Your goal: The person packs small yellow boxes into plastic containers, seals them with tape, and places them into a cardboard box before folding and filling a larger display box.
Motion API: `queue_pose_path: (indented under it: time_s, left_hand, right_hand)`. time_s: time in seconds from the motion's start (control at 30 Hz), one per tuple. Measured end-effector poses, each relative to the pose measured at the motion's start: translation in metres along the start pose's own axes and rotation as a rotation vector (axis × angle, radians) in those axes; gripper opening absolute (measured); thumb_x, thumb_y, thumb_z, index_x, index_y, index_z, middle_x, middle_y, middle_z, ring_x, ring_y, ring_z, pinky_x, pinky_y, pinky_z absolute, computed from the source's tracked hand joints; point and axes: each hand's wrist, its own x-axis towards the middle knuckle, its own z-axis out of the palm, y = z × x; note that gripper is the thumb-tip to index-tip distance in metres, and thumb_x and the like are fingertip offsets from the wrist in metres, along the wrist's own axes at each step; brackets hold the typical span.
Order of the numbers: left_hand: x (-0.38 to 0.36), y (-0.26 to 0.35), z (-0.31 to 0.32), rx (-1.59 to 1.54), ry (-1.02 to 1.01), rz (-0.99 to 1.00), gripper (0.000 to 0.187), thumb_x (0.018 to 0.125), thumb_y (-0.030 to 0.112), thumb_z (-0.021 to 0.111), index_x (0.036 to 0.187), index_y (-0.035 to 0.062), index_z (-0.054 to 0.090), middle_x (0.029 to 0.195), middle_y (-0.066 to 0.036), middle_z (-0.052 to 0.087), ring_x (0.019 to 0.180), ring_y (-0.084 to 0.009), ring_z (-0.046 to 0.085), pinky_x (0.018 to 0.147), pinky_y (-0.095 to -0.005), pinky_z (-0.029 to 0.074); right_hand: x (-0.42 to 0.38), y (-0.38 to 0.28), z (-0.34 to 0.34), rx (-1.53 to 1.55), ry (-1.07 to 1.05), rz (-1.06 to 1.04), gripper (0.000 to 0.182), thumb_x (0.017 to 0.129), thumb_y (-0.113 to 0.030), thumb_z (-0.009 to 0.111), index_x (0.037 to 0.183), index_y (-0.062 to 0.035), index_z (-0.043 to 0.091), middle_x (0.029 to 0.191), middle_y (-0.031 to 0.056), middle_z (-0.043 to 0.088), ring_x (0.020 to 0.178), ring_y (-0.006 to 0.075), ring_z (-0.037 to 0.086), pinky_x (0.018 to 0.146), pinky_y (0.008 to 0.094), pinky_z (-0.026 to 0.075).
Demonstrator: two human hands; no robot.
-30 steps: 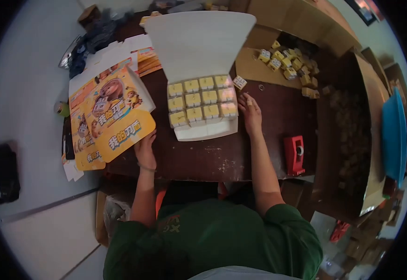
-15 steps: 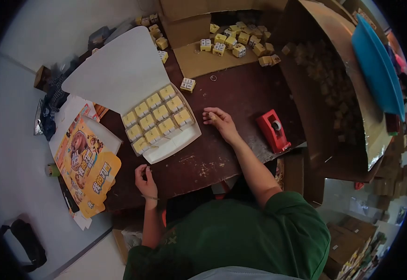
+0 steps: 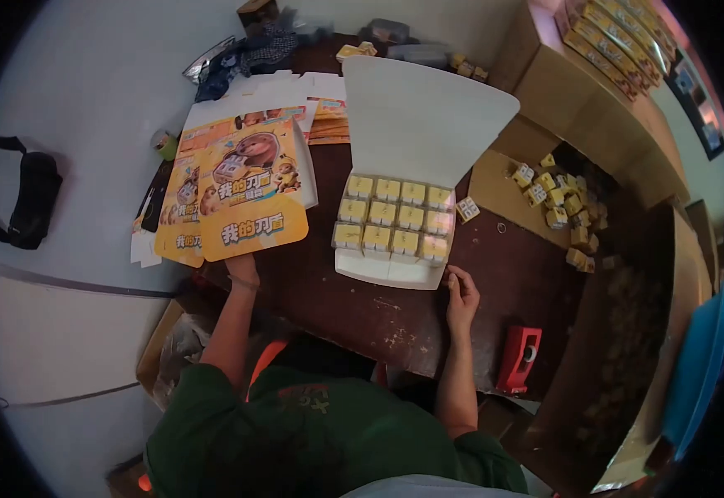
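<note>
A white display box (image 3: 424, 124) stands with its lid raised, and rows of small yellow-and-white boxes (image 3: 381, 214) fill most of its tray. Against the tray's lower right corner is my right hand (image 3: 461, 297), fingers closed in a pinch; whether anything small is in it cannot be made out. My left hand (image 3: 243, 270) reaches under the lower edge of the yellow printed cartons (image 3: 250, 187), which hide its fingers. One loose small box (image 3: 467, 208) lies just right of the tray.
A red tape dispenser (image 3: 519, 359) stands at the table's right front. Loose small boxes (image 3: 555, 217) lie on a cardboard flap (image 3: 494, 184) at the back right. Beyond are a large carton (image 3: 679, 307) and a blue basin (image 3: 695, 365). Dark cloth (image 3: 266, 51) lies at the back left.
The view has turned left. My left hand has moved to the printed cartons, and its fingers are now hidden. My right hand has come to the tray's lower right corner.
</note>
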Motion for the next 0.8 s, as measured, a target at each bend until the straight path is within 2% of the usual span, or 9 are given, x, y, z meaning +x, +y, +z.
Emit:
queue_pose_path:
  time_s: [0.17, 0.23, 0.3, 0.37, 0.47, 0.57, 0.67, 0.73, 0.8]
  left_hand:
    - [0.077, 0.080, -0.007, -0.210, 0.183, 0.174, 0.049, 0.088, 0.020, 0.066, 0.132, 0.0046, 0.052, 0.135, -0.020, 0.046, 0.124, -0.0329, 0.046, 0.103, -0.0408, 0.041]
    - [0.120, 0.108, -0.014, -0.040, 0.105, 0.543, 0.054, 0.088, 0.025, 0.066, 0.136, 0.0056, 0.050, 0.141, -0.023, 0.041, 0.129, -0.0359, 0.042, 0.106, -0.0426, 0.039]
    - [0.168, 0.136, -0.024, 0.347, 0.076, 0.972, 0.040, 0.087, 0.029, 0.068, 0.120, 0.0064, 0.063, 0.120, -0.014, 0.060, 0.120, -0.0219, 0.051, 0.095, -0.0334, 0.045]
    - [0.197, 0.145, -0.009, -0.046, 0.117, 0.539, 0.030, 0.088, 0.030, 0.070, 0.102, 0.0033, 0.068, 0.094, -0.008, 0.066, 0.092, -0.0159, 0.059, 0.080, -0.0296, 0.047]
    - [0.225, 0.197, -0.001, -0.282, 0.237, 0.076, 0.030, 0.087, 0.027, 0.074, 0.097, 0.0006, 0.065, 0.085, -0.003, 0.062, 0.072, -0.0112, 0.052, 0.069, -0.0278, 0.046]
    - [0.259, 0.190, 0.013, -0.597, 0.199, 0.160, 0.029, 0.087, 0.025, 0.074, 0.092, -0.0012, 0.063, 0.084, 0.000, 0.059, 0.071, -0.0088, 0.047, 0.065, -0.0271, 0.044]
    - [0.271, 0.185, 0.020, -0.477, 0.235, 0.096, 0.031, 0.087, 0.024, 0.075, 0.099, -0.0016, 0.062, 0.087, -0.002, 0.061, 0.077, -0.0091, 0.051, 0.071, -0.0268, 0.045]
    - [0.302, 0.132, 0.036, -0.551, 0.273, 0.199, 0.036, 0.087, 0.023, 0.074, 0.109, -0.0024, 0.060, 0.107, -0.009, 0.062, 0.097, -0.0154, 0.056, 0.085, -0.0311, 0.045]
    - [0.282, 0.164, 0.043, -0.222, 0.619, 0.362, 0.037, 0.088, 0.018, 0.070, 0.117, -0.0012, 0.057, 0.127, -0.016, 0.053, 0.117, -0.0260, 0.049, 0.097, -0.0383, 0.041]
  right_hand:
    - [0.002, 0.016, -0.002, -0.121, 0.023, -0.034, 0.018, 0.098, -0.008, 0.057, 0.112, 0.0016, 0.065, 0.101, 0.0022, 0.064, 0.091, 0.0076, 0.057, 0.082, 0.0227, 0.046]
    - [0.002, 0.018, -0.001, -0.127, 0.021, -0.069, 0.018, 0.098, -0.007, 0.057, 0.112, 0.0014, 0.065, 0.097, 0.0004, 0.064, 0.088, 0.0061, 0.056, 0.079, 0.0209, 0.045]
    - [0.002, 0.016, 0.000, -0.157, 0.033, -0.079, 0.018, 0.098, -0.007, 0.056, 0.112, 0.0013, 0.064, 0.094, -0.0015, 0.064, 0.085, 0.0046, 0.055, 0.077, 0.0194, 0.044]
    - [0.000, 0.005, 0.004, -0.092, 0.023, 0.000, 0.017, 0.098, -0.005, 0.055, 0.110, 0.0026, 0.065, 0.096, 0.0013, 0.063, 0.088, 0.0070, 0.056, 0.079, 0.0221, 0.045]
    - [0.000, 0.013, 0.003, -0.128, 0.040, 0.007, 0.017, 0.098, -0.005, 0.055, 0.110, 0.0026, 0.065, 0.095, 0.0015, 0.064, 0.088, 0.0076, 0.057, 0.079, 0.0223, 0.045]
    - [-0.001, 0.011, 0.002, -0.217, 0.054, -0.030, 0.017, 0.098, -0.005, 0.056, 0.110, 0.0027, 0.065, 0.096, 0.0019, 0.064, 0.088, 0.0079, 0.057, 0.078, 0.0224, 0.045]
    - [-0.003, 0.003, 0.006, -0.254, 0.060, -0.070, 0.016, 0.097, -0.003, 0.056, 0.108, 0.0025, 0.065, 0.097, 0.0030, 0.064, 0.088, 0.0087, 0.057, 0.078, 0.0232, 0.046]
    - [-0.003, -0.002, 0.005, -0.264, 0.035, -0.057, 0.015, 0.096, -0.002, 0.056, 0.107, 0.0020, 0.066, 0.097, 0.0032, 0.063, 0.088, 0.0090, 0.058, 0.077, 0.0237, 0.046]
    - [-0.004, 0.001, 0.002, -0.272, 0.039, -0.067, 0.016, 0.095, 0.000, 0.056, 0.107, 0.0017, 0.066, 0.096, 0.0048, 0.064, 0.087, 0.0103, 0.059, 0.077, 0.0243, 0.047]
